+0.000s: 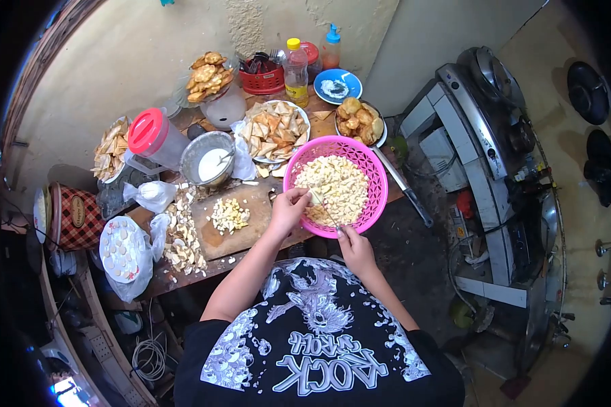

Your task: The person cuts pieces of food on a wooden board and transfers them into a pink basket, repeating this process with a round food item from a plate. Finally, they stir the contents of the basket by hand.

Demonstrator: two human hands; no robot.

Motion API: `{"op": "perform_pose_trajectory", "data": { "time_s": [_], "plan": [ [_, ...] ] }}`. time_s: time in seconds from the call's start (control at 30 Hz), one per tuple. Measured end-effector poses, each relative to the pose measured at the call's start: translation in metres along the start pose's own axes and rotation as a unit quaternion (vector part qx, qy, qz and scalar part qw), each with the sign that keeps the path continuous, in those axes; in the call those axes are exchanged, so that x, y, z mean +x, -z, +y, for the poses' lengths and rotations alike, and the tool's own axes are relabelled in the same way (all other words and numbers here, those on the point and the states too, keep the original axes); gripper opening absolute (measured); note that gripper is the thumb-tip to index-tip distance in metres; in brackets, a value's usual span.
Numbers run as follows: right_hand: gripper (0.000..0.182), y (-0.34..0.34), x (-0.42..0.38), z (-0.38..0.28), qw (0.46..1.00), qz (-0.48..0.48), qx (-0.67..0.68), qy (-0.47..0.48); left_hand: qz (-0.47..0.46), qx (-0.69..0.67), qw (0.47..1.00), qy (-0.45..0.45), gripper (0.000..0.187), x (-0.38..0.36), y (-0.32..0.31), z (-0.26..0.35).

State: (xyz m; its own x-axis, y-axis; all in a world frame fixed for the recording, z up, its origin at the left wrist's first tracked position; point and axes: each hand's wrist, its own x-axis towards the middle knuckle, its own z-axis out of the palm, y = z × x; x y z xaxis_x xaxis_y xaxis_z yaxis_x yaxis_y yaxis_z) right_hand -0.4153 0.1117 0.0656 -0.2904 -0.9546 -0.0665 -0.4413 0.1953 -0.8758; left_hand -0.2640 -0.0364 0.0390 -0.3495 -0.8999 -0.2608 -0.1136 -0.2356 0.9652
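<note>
Head view: above the pink lattice basket (379, 178), your left hand (290, 211) pinches a pale piece (315, 198), your right hand (355, 249) grips what looks like a thin knife (327, 213). One blade slip could nick you.

Pink basket (379, 182), pale yellow pieces (343, 182), blue plate (352, 83), red-and-black checked container (87, 224), yellow bottle cap (293, 44)

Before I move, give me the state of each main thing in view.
Left hand: pinched on a pale piece
Right hand: closed on a thin knife-like tool
Pink lattice plastic basket: partly filled with pale chopped pieces
Brown wooden cutting board: partly covered by small cut bits
Round grey bowl: uncovered, white contents
Clear plastic pitcher: red lid on
Clear plastic bottle: yellow cap on
</note>
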Motion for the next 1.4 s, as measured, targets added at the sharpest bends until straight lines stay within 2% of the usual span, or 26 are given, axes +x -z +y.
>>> {"op": "perform_pose_trajectory", "data": {
  "time_s": [0.07, 0.2, 0.23, 0.33, 0.47, 0.5, 0.53, 0.63, 0.67, 0.77, 0.8, 0.87, 0.93, 1.0, 1.03, 1.13, 1.17, 1.27, 1.3, 1.4],
  "plan": [
    [0.031, -0.005, -0.004, -0.003, 0.999, -0.010, -0.014, -0.029, -0.014, 0.004, 1.000, -0.001, 0.024, -0.001, 0.006, -0.003],
    [0.031, -0.017, -0.006, -0.001, 0.994, 0.055, 0.008, -0.099, -0.015, -0.051, 0.999, -0.002, 0.021, -0.008, 0.018, 0.000],
    [0.032, -0.023, -0.005, 0.004, 0.994, 0.084, 0.004, -0.077, -0.007, -0.071, 0.997, -0.009, 0.020, -0.009, 0.022, -0.001],
    [0.032, -0.027, -0.008, -0.004, 0.992, 0.055, 0.011, -0.109, 0.020, -0.089, 0.996, -0.008, 0.020, -0.021, 0.040, 0.000],
    [0.030, -0.061, -0.010, 0.001, 0.995, 0.032, 0.062, -0.064, 0.093, -0.034, 0.995, -0.023, 0.019, -0.037, 0.086, -0.030],
    [0.029, -0.064, -0.010, -0.019, 0.995, -0.020, 0.055, -0.083, 0.125, -0.026, 0.991, -0.032, 0.019, -0.042, 0.100, -0.040],
    [0.029, -0.076, -0.010, -0.021, 0.997, -0.043, 0.052, -0.036, 0.156, -0.018, 0.987, -0.041, 0.018, -0.050, 0.115, -0.046],
    [0.031, -0.110, -0.007, -0.041, 0.984, -0.169, 0.035, -0.039, 0.274, -0.015, 0.960, -0.054, 0.012, -0.075, 0.166, -0.063],
    [0.033, -0.128, -0.006, -0.036, 0.982, -0.182, 0.041, 0.006, 0.314, -0.010, 0.948, -0.050, 0.012, -0.083, 0.183, -0.067],
    [0.036, -0.162, 0.004, -0.058, 0.956, -0.288, -0.045, 0.020, 0.374, -0.051, 0.923, -0.070, 0.008, -0.098, 0.227, -0.097],
    [0.036, -0.177, 0.007, -0.060, 0.946, -0.317, -0.063, 0.027, 0.378, -0.028, 0.923, -0.062, 0.008, -0.105, 0.234, -0.098],
    [0.038, -0.203, 0.011, -0.059, 0.929, -0.352, -0.109, 0.029, 0.385, 0.019, 0.922, -0.047, 0.008, -0.117, 0.245, -0.095],
    [0.040, -0.224, 0.012, -0.057, 0.916, -0.366, -0.164, 0.020, 0.387, 0.047, 0.917, -0.088, 0.008, -0.121, 0.248, -0.098],
    [0.039, -0.231, 0.007, -0.054, 0.932, -0.320, -0.168, 0.008, 0.386, 0.105, 0.909, -0.117, 0.007, -0.120, 0.248, -0.104],
    [0.039, -0.233, 0.005, -0.054, 0.940, -0.297, -0.169, 0.000, 0.370, 0.140, 0.911, -0.117, 0.008, -0.123, 0.243, -0.087],
    [0.038, -0.226, 0.002, -0.060, 0.951, -0.254, -0.171, -0.031, 0.302, 0.251, 0.901, -0.184, 0.008, -0.117, 0.239, -0.091],
    [0.038, -0.225, 0.000, -0.063, 0.952, -0.250, -0.172, -0.041, 0.261, 0.316, 0.887, -0.212, 0.010, -0.115, 0.240, -0.092],
    [0.036, -0.230, -0.009, -0.060, 0.961, -0.239, -0.136, -0.034, 0.166, 0.393, 0.874, -0.232, 0.011, -0.120, 0.235, -0.082],
    [0.034, -0.232, -0.011, -0.061, 0.964, -0.238, -0.118, -0.027, 0.148, 0.394, 0.879, -0.225, 0.015, -0.120, 0.235, -0.084],
    [0.039, -0.231, -0.015, -0.066, 0.965, -0.243, -0.093, -0.018, 0.171, 0.362, 0.886, -0.232, 0.019, -0.119, 0.236, -0.090]
  ]
}}
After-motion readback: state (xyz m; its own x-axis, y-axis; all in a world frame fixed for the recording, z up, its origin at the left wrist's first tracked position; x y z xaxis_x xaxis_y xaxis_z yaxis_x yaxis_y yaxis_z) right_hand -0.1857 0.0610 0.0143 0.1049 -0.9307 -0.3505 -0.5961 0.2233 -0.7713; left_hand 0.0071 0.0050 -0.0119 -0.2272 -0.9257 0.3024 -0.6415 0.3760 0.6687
